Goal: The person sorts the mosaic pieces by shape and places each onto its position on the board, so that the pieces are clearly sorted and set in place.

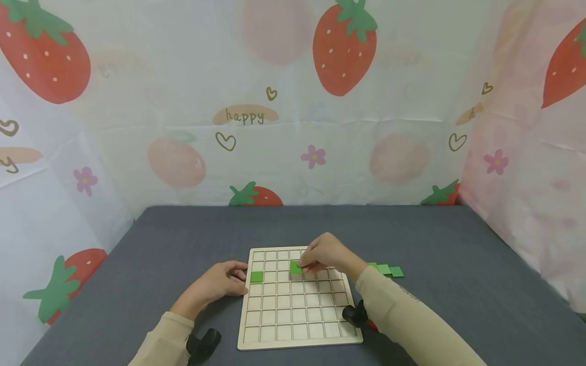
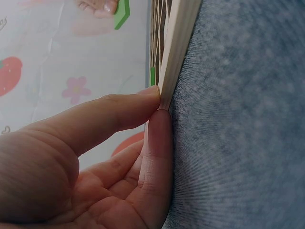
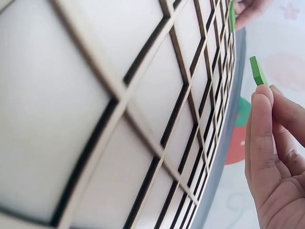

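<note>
My right hand (image 1: 326, 252) pinches a green square tile (image 1: 295, 267) between thumb and fingertips, above the upper middle of a pale wooden grid board (image 1: 299, 347). In the right wrist view the held tile (image 3: 257, 71) stands tilted in the air, apart from the grid. Another green tile (image 1: 257, 277) lies in a left-column cell of the board. At the board's left edge rests my left hand (image 1: 220, 281), thumb and fingers touching the rim. The left wrist view shows its fingertips (image 2: 159, 126) against the wooden edge (image 2: 178, 43).
Several loose green tiles (image 1: 384, 270) lie right of the board, partly behind the right forearm. A small red item (image 1: 372, 324) shows beneath that sleeve. The table has a dark grey cloth (image 1: 192, 229); a strawberry-print curtain (image 1: 284, 168) stands behind it and at both sides.
</note>
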A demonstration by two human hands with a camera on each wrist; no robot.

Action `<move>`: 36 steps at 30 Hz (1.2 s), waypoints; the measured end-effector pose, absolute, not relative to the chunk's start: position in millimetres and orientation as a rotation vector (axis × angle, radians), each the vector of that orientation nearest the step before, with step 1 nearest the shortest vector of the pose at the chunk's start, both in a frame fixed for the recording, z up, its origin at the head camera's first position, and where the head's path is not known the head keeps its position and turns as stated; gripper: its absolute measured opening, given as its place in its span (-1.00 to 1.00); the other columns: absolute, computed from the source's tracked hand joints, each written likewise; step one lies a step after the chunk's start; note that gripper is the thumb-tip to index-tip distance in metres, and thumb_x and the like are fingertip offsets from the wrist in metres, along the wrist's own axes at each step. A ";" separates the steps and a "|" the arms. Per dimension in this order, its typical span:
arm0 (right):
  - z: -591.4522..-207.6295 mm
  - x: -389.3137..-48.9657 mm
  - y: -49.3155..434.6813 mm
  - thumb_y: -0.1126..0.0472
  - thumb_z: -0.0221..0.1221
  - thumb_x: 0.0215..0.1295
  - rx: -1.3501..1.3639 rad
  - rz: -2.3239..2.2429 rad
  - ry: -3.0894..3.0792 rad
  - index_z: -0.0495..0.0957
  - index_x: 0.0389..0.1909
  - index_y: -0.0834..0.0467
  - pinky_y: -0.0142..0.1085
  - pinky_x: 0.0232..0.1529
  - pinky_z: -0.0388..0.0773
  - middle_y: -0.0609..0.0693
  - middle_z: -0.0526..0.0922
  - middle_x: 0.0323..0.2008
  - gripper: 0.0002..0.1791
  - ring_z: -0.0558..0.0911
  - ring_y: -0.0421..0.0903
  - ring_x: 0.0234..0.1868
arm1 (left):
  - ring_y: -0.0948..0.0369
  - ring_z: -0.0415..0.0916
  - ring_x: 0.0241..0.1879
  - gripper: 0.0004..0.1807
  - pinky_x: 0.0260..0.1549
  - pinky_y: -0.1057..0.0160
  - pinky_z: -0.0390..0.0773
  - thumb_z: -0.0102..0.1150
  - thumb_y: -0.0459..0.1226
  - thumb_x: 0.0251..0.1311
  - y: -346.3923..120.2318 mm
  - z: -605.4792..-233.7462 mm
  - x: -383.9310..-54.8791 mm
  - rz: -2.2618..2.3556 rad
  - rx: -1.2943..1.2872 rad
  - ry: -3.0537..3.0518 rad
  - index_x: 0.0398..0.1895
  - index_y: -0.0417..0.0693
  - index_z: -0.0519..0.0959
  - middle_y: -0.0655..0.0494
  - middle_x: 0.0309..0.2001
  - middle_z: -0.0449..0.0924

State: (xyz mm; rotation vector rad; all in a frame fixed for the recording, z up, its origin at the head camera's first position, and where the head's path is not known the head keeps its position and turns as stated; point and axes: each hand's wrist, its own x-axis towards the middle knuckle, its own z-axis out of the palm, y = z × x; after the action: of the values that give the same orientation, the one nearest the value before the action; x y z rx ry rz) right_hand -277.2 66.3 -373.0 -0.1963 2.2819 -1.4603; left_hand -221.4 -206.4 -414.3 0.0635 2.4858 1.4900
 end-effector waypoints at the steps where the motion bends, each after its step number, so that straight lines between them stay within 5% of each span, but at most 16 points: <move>1: -372.7 -277.1 65.0 0.36 0.37 0.14 -0.199 -1.464 2.276 0.74 -0.39 0.33 -0.18 -0.27 0.71 0.08 0.74 -0.55 -0.93 0.70 -0.17 -0.56 | 0.20 0.48 -0.26 -0.31 -0.27 0.25 0.52 0.36 -0.48 0.04 -206.4 -414.1 -221.3 1.488 0.063 2.485 0.31 -0.38 0.38 -0.05 -0.15 0.49; 36: -380.1 -285.1 18.4 0.41 0.38 0.10 -0.251 -1.421 2.255 0.74 -0.43 0.35 -0.26 -0.39 0.69 0.06 0.72 -0.60 -0.95 0.66 -0.19 -0.64 | 0.24 0.53 -0.27 -0.30 -0.28 0.26 0.53 0.38 -0.48 0.02 -208.2 -417.9 -225.2 1.484 0.077 2.497 0.29 -0.41 0.39 -0.05 -0.16 0.50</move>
State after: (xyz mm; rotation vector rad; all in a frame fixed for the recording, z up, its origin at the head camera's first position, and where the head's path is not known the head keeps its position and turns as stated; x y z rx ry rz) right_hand -285.1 18.4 -380.1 -0.2514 2.2547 -1.4210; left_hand -225.2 -208.2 -417.9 0.0771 2.4968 1.4839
